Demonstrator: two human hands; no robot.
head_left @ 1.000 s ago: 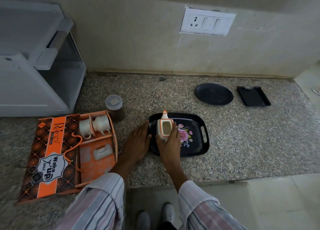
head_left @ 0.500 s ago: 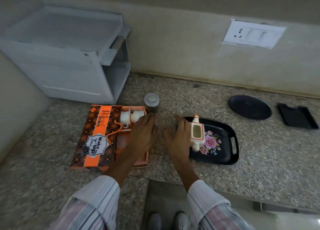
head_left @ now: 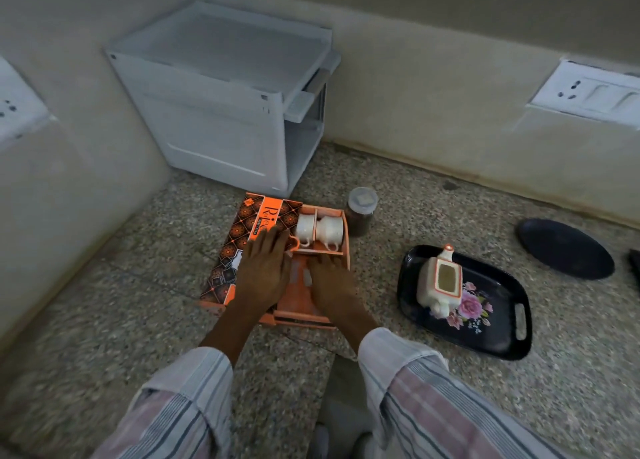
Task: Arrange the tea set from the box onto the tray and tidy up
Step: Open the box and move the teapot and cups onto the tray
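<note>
Dim, soft light (edges bowed, blurred)

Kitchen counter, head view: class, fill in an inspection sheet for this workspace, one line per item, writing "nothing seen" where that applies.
Surface: speckled granite counter, dry, no spills visible.
Job's things: orange box open, two white cups in its far compartment; teapot without a lid stands on the black floral tray.
Clutter: lidded jar beside the box; round black plate past the tray.
Grippers: left hand and right hand reach palm-down over the box's near compartment, holding nothing visible.
Cables: nothing seen.
Surroundings: white cabinet in the corner; wall sockets.
</note>
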